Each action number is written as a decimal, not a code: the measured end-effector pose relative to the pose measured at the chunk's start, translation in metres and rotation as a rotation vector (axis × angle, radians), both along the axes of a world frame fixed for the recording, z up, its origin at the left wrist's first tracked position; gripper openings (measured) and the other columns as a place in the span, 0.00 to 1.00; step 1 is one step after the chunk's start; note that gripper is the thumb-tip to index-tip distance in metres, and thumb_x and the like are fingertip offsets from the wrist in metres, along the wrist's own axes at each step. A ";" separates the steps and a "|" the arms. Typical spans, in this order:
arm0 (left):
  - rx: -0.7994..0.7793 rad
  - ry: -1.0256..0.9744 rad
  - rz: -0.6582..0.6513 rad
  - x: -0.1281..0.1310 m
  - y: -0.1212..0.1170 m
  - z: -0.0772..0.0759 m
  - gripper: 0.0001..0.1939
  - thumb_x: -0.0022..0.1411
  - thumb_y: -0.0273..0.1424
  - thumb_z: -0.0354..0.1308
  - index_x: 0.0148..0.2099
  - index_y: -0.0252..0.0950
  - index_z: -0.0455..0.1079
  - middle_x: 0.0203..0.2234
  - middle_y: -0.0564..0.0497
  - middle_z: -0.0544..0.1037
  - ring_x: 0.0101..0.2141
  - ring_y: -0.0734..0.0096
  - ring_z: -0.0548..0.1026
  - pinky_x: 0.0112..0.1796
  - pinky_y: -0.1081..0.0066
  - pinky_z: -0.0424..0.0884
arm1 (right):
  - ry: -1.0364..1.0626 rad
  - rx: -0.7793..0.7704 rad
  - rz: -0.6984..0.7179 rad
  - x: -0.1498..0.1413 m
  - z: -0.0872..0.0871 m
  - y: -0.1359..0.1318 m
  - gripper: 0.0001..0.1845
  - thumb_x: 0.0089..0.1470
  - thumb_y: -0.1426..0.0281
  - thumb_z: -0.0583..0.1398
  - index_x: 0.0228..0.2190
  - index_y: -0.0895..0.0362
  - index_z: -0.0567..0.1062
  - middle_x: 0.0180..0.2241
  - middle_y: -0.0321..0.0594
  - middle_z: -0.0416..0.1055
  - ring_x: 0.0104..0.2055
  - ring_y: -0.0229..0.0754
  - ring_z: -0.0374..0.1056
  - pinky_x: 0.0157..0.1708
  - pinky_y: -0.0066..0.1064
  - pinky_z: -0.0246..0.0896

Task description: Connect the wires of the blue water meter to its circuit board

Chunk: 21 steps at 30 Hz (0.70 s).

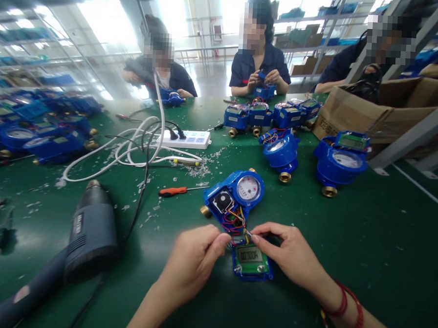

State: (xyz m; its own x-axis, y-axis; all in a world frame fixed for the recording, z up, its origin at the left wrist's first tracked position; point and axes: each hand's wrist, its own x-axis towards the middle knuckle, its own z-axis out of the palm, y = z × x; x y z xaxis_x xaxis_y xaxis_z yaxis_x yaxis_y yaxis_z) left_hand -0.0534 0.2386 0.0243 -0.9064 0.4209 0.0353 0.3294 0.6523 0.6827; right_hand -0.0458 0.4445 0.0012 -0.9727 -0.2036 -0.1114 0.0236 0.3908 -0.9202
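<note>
Your left hand (197,256): thumb and fingers together, by the wires' left side; grip contents unclear. Your right hand (288,248) pinches the wires (245,228) above the display module (249,261). Opened blue water meter (235,199) lies just beyond, screwdriver (173,191) at its left.

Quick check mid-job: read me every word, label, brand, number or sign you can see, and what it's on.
None reads with certainty:
LCD: large dark characters, some like "0"; full string unclear.
Dial: counter digits too small.
Heat gun: side lettering blurred.
Carton: print illegible.
Rear meters: white labels too small.
</note>
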 end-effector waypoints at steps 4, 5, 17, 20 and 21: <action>0.002 -0.139 -0.042 0.003 0.013 -0.007 0.09 0.64 0.34 0.44 0.36 0.39 0.64 0.24 0.57 0.71 0.25 0.75 0.68 0.26 0.76 0.59 | -0.018 -0.013 0.019 0.001 -0.001 -0.001 0.09 0.53 0.66 0.57 0.35 0.53 0.76 0.30 0.31 0.75 0.33 0.36 0.70 0.33 0.26 0.62; 0.008 -0.110 -0.010 0.004 0.017 -0.011 0.08 0.63 0.33 0.44 0.41 0.40 0.63 0.26 0.56 0.73 0.27 0.75 0.70 0.28 0.76 0.61 | -0.026 -0.019 0.015 0.001 -0.001 -0.002 0.09 0.53 0.67 0.57 0.36 0.53 0.75 0.30 0.31 0.75 0.33 0.36 0.70 0.33 0.26 0.62; -0.149 0.722 0.139 0.006 0.036 -0.039 0.06 0.58 0.25 0.53 0.39 0.36 0.67 0.23 0.55 0.75 0.21 0.74 0.69 0.24 0.72 0.58 | 0.061 0.001 0.002 0.003 0.003 -0.008 0.09 0.54 0.64 0.56 0.30 0.52 0.76 0.29 0.29 0.74 0.33 0.34 0.67 0.34 0.23 0.59; -0.186 0.866 0.072 0.006 0.031 -0.043 0.13 0.57 0.23 0.55 0.46 0.32 0.66 0.23 0.51 0.75 0.21 0.73 0.68 0.23 0.70 0.55 | 0.003 -0.064 0.009 -0.003 0.003 -0.009 0.15 0.55 0.61 0.55 0.27 0.55 0.76 0.26 0.31 0.72 0.30 0.35 0.65 0.30 0.25 0.57; -0.183 0.885 0.038 0.006 0.028 -0.045 0.15 0.57 0.23 0.55 0.48 0.30 0.65 0.24 0.49 0.75 0.23 0.72 0.69 0.24 0.70 0.55 | -0.019 -0.107 0.011 -0.005 0.003 -0.009 0.15 0.55 0.60 0.55 0.27 0.56 0.76 0.26 0.32 0.72 0.30 0.36 0.65 0.31 0.25 0.57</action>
